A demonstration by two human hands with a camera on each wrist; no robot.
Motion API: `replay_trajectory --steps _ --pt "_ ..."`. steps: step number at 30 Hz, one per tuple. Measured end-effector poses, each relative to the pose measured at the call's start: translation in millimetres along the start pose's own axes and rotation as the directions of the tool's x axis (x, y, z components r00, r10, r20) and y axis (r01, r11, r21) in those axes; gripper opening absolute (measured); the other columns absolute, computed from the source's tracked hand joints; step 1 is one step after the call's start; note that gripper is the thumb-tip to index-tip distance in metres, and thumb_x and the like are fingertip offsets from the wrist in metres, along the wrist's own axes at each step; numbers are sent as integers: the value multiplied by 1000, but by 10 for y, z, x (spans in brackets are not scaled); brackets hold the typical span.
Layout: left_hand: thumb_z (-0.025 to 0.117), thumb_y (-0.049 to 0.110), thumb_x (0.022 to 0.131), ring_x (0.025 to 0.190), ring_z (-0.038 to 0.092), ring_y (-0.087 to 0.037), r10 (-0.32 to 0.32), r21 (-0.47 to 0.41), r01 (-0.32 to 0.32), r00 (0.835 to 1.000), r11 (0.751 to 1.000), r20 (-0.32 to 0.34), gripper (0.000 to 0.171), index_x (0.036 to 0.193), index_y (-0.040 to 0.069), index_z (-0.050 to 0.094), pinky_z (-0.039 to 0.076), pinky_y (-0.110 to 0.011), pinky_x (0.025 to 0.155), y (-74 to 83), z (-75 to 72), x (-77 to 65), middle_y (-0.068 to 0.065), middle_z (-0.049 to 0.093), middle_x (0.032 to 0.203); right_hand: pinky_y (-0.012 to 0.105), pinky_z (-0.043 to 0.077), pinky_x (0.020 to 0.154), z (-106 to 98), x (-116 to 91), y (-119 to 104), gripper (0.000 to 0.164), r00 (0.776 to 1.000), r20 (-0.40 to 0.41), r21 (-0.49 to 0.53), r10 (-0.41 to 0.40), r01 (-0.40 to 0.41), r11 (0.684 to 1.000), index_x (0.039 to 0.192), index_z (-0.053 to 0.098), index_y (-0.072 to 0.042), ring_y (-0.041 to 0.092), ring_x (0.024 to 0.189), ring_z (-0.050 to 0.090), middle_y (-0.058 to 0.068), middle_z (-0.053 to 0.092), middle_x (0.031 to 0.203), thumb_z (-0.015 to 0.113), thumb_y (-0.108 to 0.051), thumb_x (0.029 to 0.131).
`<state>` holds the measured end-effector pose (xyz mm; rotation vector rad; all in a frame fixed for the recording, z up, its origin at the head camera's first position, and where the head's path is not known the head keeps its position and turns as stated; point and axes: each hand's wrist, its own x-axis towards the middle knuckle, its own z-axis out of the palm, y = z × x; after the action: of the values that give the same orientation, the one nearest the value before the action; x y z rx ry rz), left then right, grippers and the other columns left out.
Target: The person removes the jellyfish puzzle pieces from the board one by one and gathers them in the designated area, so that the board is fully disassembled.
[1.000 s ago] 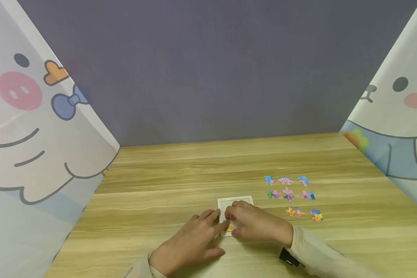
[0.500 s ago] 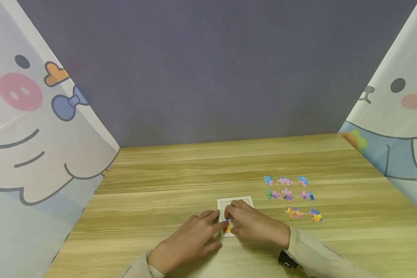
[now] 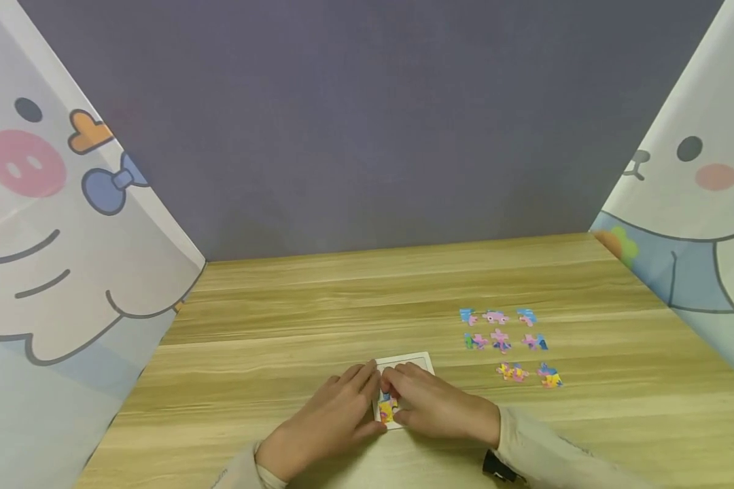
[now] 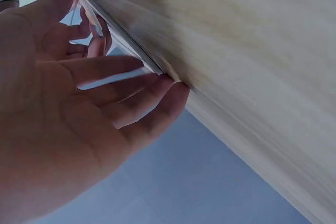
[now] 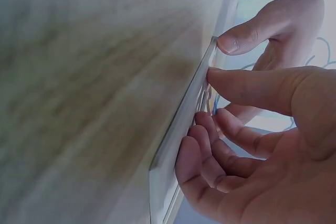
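A small white puzzle tray [image 3: 411, 358] lies slightly turned on the table, partly hidden by both hands. In its near left corner sits a yellow puzzle piece [image 3: 387, 410] with some blue and pink. My left hand [image 3: 327, 420] rests along the tray's left edge, fingers nearly straight, its thumb at the near edge. Over the tray, my right hand [image 3: 431, 402] has curled fingers and pinches at the piece between thumb and fingertips. In the right wrist view the right fingers [image 5: 202, 156] lie against the tray's face [image 5: 173, 161].
Several loose puzzle pieces lie right of the tray in rows, among them a pink one with eyes [image 3: 495, 317], a pink and blue one [image 3: 500, 341] and a yellow one [image 3: 512, 371]. A grey panel [image 3: 367, 129] stands behind the wooden table [image 3: 269, 319], with cartoon-printed panels at both sides.
My left index finger has come off the piece to the tray's edge, and the left thumb now touches the near edge. The tray has shifted slightly nearer and turned a little.
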<state>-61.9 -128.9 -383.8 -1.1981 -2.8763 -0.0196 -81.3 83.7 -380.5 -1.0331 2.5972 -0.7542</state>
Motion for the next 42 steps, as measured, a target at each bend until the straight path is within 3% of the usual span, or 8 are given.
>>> replay_trajectory --steps 6,15,26,42 --pt "56 59 94 134 49 -33 -70 9 69 997 998 37 83 143 -6 47 53 -45 93 15 5 -7 -21 44 150 22 42 72 -4 15 14 29 1000 -7 15 -21 21 1000 98 52 -18 6 83 45 -11 49 86 75 -7 83" --pt "58 60 92 134 48 -31 -90 -10 90 995 996 39 83 144 -4 46 53 -48 90 18 -3 -6 -19 45 150 18 43 57 -30 45 82 30 991 -26 52 -128 129 990 99 55 -16 -3 59 46 -15 52 66 72 0 81" --pt "63 60 89 131 47 -41 -112 -25 112 993 993 26 82 142 -1 47 53 -52 89 17 28 11 -16 45 149 17 43 56 -46 48 93 25 987 -35 73 -158 160 984 99 55 -17 -6 58 48 -18 54 66 68 -1 86" --pt "61 62 90 130 49 -40 -109 10 108 994 994 32 82 141 -1 50 54 -50 87 21 15 13 -16 46 149 15 47 57 -73 47 89 22 982 -24 155 -187 188 970 91 52 -13 -7 62 53 -9 64 72 61 6 88"
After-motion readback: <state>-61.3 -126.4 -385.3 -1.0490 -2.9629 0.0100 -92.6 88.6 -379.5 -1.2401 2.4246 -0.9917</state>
